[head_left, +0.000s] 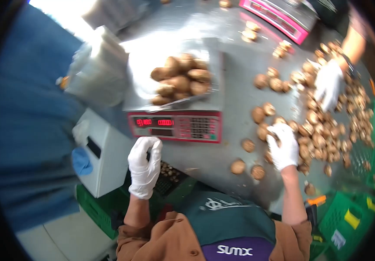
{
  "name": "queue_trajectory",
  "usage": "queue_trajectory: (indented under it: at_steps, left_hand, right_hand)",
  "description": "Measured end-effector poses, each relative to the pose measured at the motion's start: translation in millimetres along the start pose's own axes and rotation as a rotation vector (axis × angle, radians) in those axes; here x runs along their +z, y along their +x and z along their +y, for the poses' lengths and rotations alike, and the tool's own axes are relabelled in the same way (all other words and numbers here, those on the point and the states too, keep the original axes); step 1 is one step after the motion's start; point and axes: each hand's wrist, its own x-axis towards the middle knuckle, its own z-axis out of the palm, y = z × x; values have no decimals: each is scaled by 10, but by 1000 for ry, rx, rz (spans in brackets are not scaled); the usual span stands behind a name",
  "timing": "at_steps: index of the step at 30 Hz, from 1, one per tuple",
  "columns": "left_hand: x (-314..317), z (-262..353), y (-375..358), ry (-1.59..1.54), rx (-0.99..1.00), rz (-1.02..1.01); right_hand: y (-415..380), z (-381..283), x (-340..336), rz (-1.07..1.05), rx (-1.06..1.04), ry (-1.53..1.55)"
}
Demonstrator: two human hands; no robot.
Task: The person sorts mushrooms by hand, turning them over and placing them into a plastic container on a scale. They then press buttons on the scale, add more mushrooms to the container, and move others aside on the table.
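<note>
My left hand (pixel 144 167), in a white glove, hovers by the lower left corner of the scale (pixel 174 127). Its fingers are curled toward the thumb, and nothing shows in them. On the scale's plate lies a clear-edged tray or bag heaped with brown mushrooms (pixel 181 80); the red display is lit. My right hand (pixel 284 148), also gloved, is at the left edge of a large mushroom pile (pixel 320 139), its fingers bent around a mushroom (pixel 275 136) that is partly hidden. Several loose mushrooms (pixel 257 172) lie on the metal table left of it.
Another person's gloved hand (pixel 328 87) reaches into the pile from the upper right. A second pink scale (pixel 279 19) stands at the back. To the left are stacked clear plastic trays (pixel 98 69) and a white box (pixel 102 152). Green crates (pixel 342 222) stand lower right.
</note>
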Motion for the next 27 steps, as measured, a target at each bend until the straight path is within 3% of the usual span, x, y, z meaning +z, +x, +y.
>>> queue_trajectory:
  at_steps: [2,4,9,12,17,22,26,27]
  left_hand:
    - [-241,9,81,-110,-238,134]
    - [-474,-174,163,-118,-123,275]
    - [-676,-449,386,-162,-187,426]
    - [-620,-384,544,-216,-209,374]
    - [-382,-575,892,-184,-149,239]
    - [-28,-858,1609,-458,-367,31]
    - [215,-953,2103,-1137,-592,-74]
    - [230,-927,2205,-1240,-490,-151]
  right_hand:
    - [13,23,41,-14,2,58]
    - [7,15,50,-42,48,118]
    - [78,-184,31,-69,149,270]
    - [147,-375,1,-63,217,322]
    - [255,-585,30,-13,53,307]
    - [404,-805,51,-1,-17,301]
    - [502,-930,82,-15,2,322]
    - [529,-962,85,-33,23,346]
